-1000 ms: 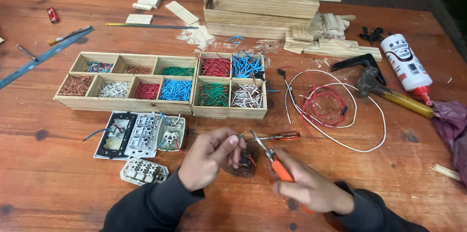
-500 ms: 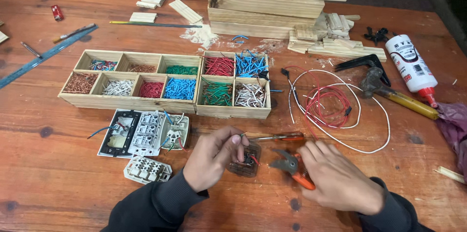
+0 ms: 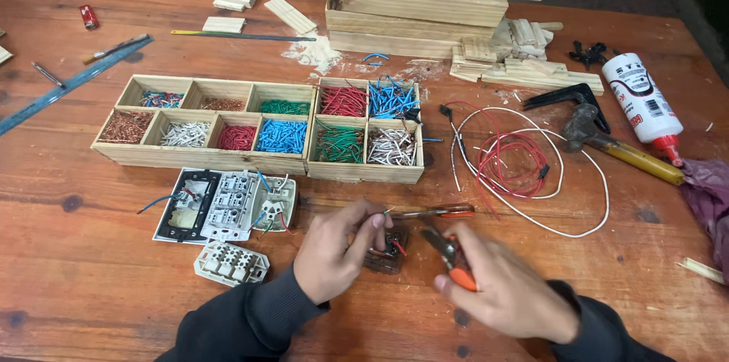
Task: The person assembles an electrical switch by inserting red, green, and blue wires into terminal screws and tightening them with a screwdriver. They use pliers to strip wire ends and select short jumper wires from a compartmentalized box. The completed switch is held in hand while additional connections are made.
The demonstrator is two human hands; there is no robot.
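Near the counter's (image 3: pixel 91 271) front edge, our left hand (image 3: pixel 334 256) pinches the small switch block (image 3: pixel 387 250) steady by its wire while our right hand (image 3: pixel 505 294) grips orange-handled pliers (image 3: pixel 449 254) beside it.

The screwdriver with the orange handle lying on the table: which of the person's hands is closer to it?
Left. The left hand has its fingertips just beside the screwdriver tip; the right hand, holding orange-handled pliers, sits below it.

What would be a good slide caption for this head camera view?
Left hand pinches a wire at a small electrical module while right hand brings orange-handled pliers beside wooden trays of sorted wire pieces.
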